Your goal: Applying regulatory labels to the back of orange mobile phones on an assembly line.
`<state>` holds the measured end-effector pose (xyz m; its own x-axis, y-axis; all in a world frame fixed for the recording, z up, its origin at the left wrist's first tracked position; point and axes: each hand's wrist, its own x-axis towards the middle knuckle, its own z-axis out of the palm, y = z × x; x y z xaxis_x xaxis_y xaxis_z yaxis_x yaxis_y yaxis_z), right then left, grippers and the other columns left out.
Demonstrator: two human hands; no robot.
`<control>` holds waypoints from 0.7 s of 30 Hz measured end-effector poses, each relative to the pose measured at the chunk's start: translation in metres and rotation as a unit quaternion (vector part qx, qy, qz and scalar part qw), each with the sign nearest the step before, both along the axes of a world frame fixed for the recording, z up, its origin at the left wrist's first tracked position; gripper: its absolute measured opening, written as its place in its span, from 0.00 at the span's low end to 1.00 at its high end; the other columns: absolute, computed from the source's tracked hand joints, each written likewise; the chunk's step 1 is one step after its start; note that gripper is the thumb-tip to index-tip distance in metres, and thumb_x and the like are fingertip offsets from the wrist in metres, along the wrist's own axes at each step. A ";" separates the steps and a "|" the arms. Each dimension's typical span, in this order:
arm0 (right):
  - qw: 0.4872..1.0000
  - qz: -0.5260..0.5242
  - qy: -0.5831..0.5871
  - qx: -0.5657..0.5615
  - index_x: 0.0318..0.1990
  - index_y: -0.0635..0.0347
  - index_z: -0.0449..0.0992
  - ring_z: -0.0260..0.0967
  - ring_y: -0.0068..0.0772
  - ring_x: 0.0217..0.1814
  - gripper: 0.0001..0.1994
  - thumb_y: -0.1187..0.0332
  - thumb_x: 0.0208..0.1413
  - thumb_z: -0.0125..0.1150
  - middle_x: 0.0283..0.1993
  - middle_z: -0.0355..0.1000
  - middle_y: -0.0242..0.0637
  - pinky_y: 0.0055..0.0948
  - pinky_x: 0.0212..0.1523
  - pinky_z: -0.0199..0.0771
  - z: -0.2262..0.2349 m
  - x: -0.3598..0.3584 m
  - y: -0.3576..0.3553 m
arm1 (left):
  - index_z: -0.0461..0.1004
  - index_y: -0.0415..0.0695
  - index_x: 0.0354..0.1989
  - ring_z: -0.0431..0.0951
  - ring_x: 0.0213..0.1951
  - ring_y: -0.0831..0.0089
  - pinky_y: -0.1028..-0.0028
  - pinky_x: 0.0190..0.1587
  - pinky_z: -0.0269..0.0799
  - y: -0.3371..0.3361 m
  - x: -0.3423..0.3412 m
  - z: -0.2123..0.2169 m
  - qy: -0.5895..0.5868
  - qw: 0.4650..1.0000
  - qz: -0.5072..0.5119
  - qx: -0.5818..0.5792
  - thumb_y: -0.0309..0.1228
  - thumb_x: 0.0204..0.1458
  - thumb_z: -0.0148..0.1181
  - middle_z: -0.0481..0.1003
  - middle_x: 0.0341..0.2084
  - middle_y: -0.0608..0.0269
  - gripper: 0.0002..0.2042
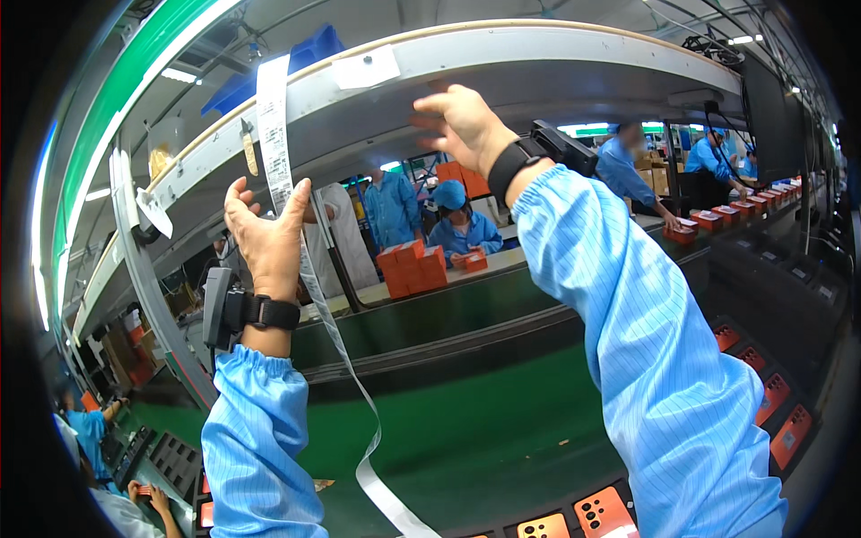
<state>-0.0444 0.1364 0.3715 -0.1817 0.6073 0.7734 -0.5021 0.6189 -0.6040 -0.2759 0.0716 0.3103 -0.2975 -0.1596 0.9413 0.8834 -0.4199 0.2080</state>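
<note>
A long white strip of printed labels (272,117) hangs from the edge of the overhead shelf and curls down to the lower edge of the picture. My left hand (266,231) is raised beside it with thumb and fingers apart. The strip passes between thumb and fingers and shows again below the hand; I cannot tell whether it touches the palm. Higher up and to the right, my right hand (466,130) is in the air under the shelf, its fingers spread and nothing in them. Both wrists wear black straps with small devices.
The overhead shelf (538,43) spans the view. Below lies a green conveyor belt (484,421), with orange phones (603,513) in dark trays at the near edge. Orange boxes (413,267) stand across the line, near a co-worker (462,229). A cutter knife (248,148) hangs on the shelf edge.
</note>
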 end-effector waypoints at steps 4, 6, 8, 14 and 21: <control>0.988 0.119 0.101 0.011 0.49 0.69 0.60 0.61 0.44 0.55 0.14 0.74 0.56 0.42 0.50 0.63 0.47 0.51 0.60 0.55 0.006 -0.007 -0.004 | 0.60 0.39 0.54 0.71 0.33 0.81 0.79 0.33 0.66 -0.004 0.001 0.006 -0.084 0.933 -0.290 -0.197 0.39 0.39 0.69 0.71 0.34 0.64 0.35; 0.983 0.146 0.113 0.004 0.50 0.68 0.60 0.60 0.44 0.56 0.14 0.74 0.57 0.41 0.51 0.62 0.48 0.51 0.60 0.54 0.005 -0.013 -0.001 | 0.63 0.40 0.51 0.72 0.31 0.82 0.82 0.30 0.66 -0.017 0.000 0.008 -0.074 0.900 -0.351 -0.247 0.37 0.41 0.67 0.72 0.32 0.66 0.29; 0.979 0.161 0.127 0.000 0.50 0.67 0.60 0.58 0.43 0.58 0.14 0.72 0.58 0.39 0.51 0.62 0.50 0.51 0.61 0.52 0.004 -0.016 0.001 | 0.69 0.40 0.41 0.74 0.29 0.82 0.83 0.28 0.69 -0.030 0.003 0.012 -0.059 0.848 -0.452 -0.272 0.29 0.47 0.61 0.73 0.29 0.67 0.13; 0.981 0.151 0.120 0.010 0.51 0.67 0.59 0.59 0.45 0.58 0.14 0.72 0.58 0.40 0.51 0.62 0.51 0.51 0.60 0.52 0.005 -0.033 -0.004 | 0.72 0.39 0.35 0.75 0.28 0.82 0.82 0.27 0.73 -0.076 -0.035 0.047 0.016 0.824 -0.519 -0.226 0.27 0.50 0.57 0.75 0.29 0.65 0.06; 0.968 0.176 0.180 0.005 0.52 0.72 0.60 0.66 0.49 0.51 0.17 0.75 0.56 0.41 0.50 0.63 0.52 0.55 0.51 0.61 0.014 -0.061 0.001 | 0.67 0.36 0.43 0.72 0.22 0.80 0.75 0.33 0.79 -0.115 -0.075 0.060 0.030 0.762 -0.614 -0.202 0.30 0.59 0.45 0.73 0.24 0.62 0.11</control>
